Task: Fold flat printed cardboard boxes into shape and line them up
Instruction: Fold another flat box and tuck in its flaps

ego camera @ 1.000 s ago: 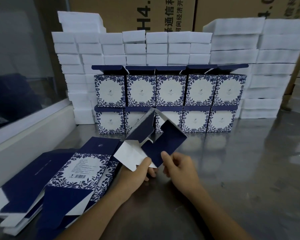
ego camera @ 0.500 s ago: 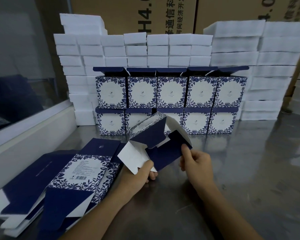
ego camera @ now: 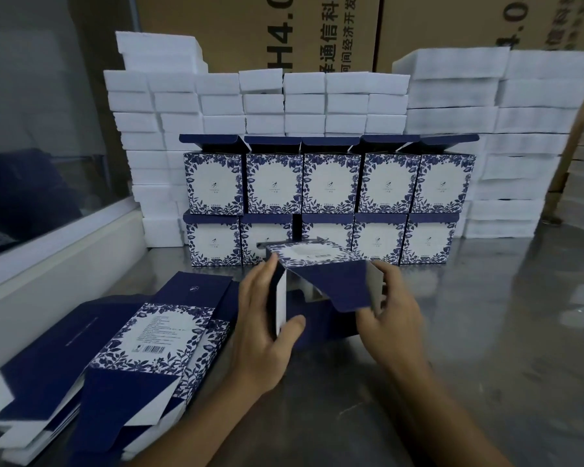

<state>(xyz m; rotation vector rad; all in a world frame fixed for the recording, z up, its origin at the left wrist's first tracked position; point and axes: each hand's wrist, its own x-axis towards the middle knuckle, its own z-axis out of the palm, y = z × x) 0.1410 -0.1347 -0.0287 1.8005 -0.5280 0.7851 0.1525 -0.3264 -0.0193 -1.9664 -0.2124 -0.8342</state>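
Blue box [ego camera: 321, 278] now squared between hands

At centre, the left hand [ego camera: 267, 318] and right hand [ego camera: 390, 308] grip a half-folded blue floral cardboard box [ego camera: 314, 274]. Flat printed box blanks [ego camera: 155, 335] lie at 8 o'clock; folded boxes [ego camera: 331, 183] stand at 12 o'clock.

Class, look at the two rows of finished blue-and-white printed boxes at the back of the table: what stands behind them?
Behind the folded boxes rise stacks of white foam blocks, with brown cartons behind those. Whatever sits directly behind the boxes themselves is covered.
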